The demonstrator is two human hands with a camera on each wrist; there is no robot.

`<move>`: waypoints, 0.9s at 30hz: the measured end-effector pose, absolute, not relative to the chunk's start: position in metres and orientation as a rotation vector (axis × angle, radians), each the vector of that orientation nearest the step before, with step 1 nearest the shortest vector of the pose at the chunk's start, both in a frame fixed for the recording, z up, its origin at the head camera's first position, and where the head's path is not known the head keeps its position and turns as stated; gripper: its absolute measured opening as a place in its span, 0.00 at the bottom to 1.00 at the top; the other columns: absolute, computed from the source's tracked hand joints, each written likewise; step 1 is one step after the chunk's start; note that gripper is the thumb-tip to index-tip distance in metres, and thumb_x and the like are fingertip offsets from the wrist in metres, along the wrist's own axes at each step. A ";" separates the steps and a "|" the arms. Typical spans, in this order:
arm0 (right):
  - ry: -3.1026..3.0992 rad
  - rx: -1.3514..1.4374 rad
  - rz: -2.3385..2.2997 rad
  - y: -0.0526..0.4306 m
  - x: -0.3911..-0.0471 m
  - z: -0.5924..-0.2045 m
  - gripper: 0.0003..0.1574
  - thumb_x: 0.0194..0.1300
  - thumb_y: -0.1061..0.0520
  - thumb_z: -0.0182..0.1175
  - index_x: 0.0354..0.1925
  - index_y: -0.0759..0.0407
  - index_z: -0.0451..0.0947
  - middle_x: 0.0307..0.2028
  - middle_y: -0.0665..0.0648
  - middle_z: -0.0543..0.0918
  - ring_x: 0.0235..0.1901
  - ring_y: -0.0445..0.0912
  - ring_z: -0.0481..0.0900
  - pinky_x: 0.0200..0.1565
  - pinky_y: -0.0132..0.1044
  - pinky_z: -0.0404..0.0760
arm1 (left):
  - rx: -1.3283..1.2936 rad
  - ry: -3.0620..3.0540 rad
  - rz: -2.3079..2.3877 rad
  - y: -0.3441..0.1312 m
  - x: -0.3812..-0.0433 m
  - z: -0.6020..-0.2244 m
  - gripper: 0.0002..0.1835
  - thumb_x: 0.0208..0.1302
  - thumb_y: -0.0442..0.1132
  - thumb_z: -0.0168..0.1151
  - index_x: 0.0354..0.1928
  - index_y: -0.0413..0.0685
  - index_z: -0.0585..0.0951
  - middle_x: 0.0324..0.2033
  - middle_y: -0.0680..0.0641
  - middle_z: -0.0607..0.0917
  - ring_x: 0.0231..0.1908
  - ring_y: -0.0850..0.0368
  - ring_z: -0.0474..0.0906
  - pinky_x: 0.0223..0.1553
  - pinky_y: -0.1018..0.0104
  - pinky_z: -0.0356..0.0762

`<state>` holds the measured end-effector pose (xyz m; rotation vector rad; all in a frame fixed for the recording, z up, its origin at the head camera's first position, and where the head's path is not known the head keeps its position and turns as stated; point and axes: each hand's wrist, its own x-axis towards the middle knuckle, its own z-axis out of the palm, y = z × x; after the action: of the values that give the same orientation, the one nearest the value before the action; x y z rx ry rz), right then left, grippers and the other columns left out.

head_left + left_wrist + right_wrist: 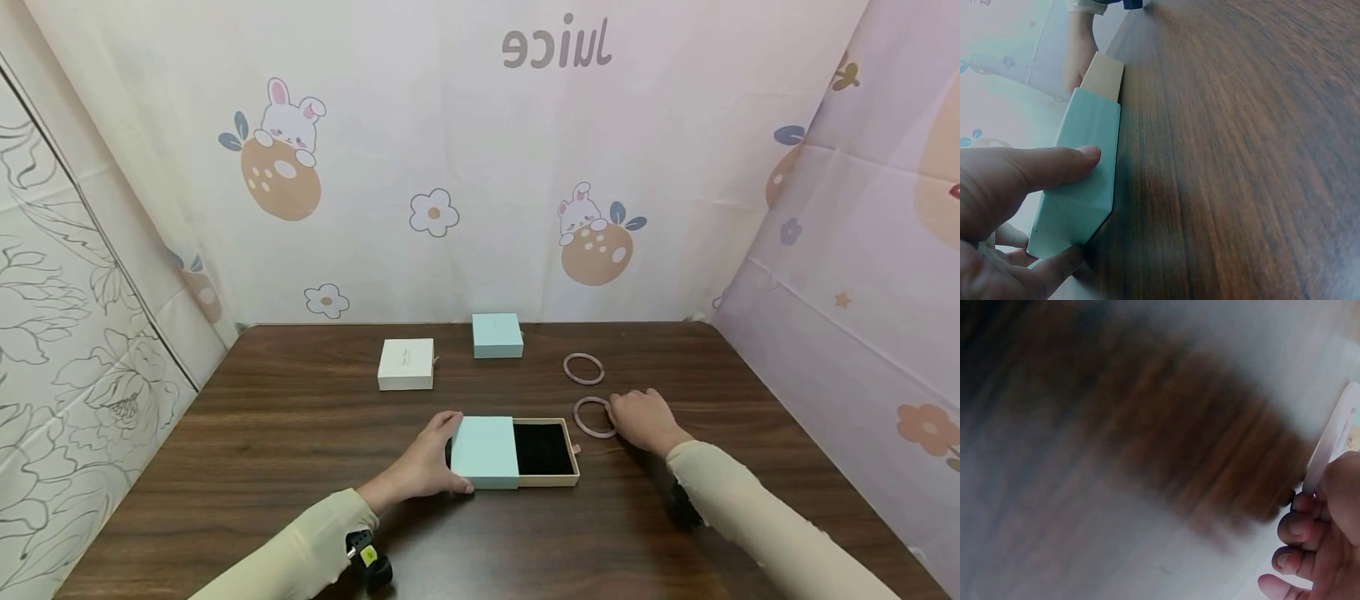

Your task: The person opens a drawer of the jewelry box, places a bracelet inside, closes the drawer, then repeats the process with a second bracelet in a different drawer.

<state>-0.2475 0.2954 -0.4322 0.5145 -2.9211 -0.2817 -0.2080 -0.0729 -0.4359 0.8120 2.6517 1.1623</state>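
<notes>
My left hand [426, 460] grips the closed end of a mint-green jewelry box [483, 450], thumb along its near side and fingers around the far corner. Out of the box's right end sticks a cream drawer [547, 481] with a black lining [542, 450]. In the left wrist view the thumb [1063, 167] lies on the mint side of the box. To the right of the drawer, my right hand [645, 419] pinches the right edge of a pale pinkish bangle [577, 419]. In the right wrist view this bangle [1330, 437] runs up from between thumb and fingers.
A second pale bangle [585, 382] lies just behind the first. Farther back stand a white box [406, 365] and another mint box [497, 335], both shut. All rest on a dark wooden table [300, 433], with a printed curtain [450, 167] behind.
</notes>
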 end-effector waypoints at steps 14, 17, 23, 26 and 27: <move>-2.899 0.555 -0.298 0.296 -0.246 -0.430 0.21 0.68 0.57 0.53 0.17 0.55 0.66 0.14 0.52 0.69 0.18 0.50 0.72 0.26 0.46 0.66 | 0.796 2.651 1.159 -0.073 -0.208 -0.435 0.56 0.39 0.40 0.81 0.68 0.28 0.58 0.65 0.34 0.61 0.61 0.41 0.64 0.55 0.49 0.68; -2.902 0.562 -0.290 0.297 -0.245 -0.429 0.22 0.68 0.57 0.53 0.16 0.54 0.65 0.13 0.51 0.68 0.17 0.49 0.71 0.26 0.45 0.65 | 0.803 2.651 1.156 -0.073 -0.207 -0.434 0.56 0.39 0.40 0.80 0.68 0.27 0.58 0.64 0.34 0.61 0.61 0.41 0.64 0.55 0.49 0.68; -2.883 0.587 -0.275 0.291 -0.239 -0.421 0.23 0.68 0.58 0.54 0.16 0.53 0.63 0.12 0.50 0.66 0.15 0.46 0.67 0.25 0.43 0.63 | 0.806 2.649 1.162 -0.073 -0.208 -0.433 0.56 0.40 0.39 0.80 0.68 0.27 0.58 0.65 0.34 0.61 0.61 0.41 0.64 0.56 0.50 0.67; -2.870 0.602 -0.271 0.287 -0.234 -0.417 0.23 0.68 0.58 0.54 0.16 0.54 0.63 0.12 0.50 0.66 0.15 0.46 0.67 0.24 0.43 0.64 | 0.815 2.653 1.165 -0.073 -0.207 -0.434 0.56 0.39 0.39 0.80 0.68 0.26 0.58 0.64 0.33 0.61 0.61 0.40 0.64 0.56 0.49 0.67; -2.870 0.607 -0.270 0.285 -0.233 -0.416 0.23 0.68 0.58 0.54 0.16 0.53 0.63 0.12 0.50 0.66 0.15 0.46 0.67 0.24 0.43 0.64 | 0.816 2.654 1.165 -0.073 -0.207 -0.434 0.56 0.39 0.39 0.80 0.68 0.26 0.58 0.64 0.33 0.61 0.61 0.40 0.64 0.56 0.49 0.67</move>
<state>-0.2325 0.2855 -0.4159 0.6066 -2.8695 -0.2701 -0.2072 -0.0730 -0.4338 0.8155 2.6542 1.1650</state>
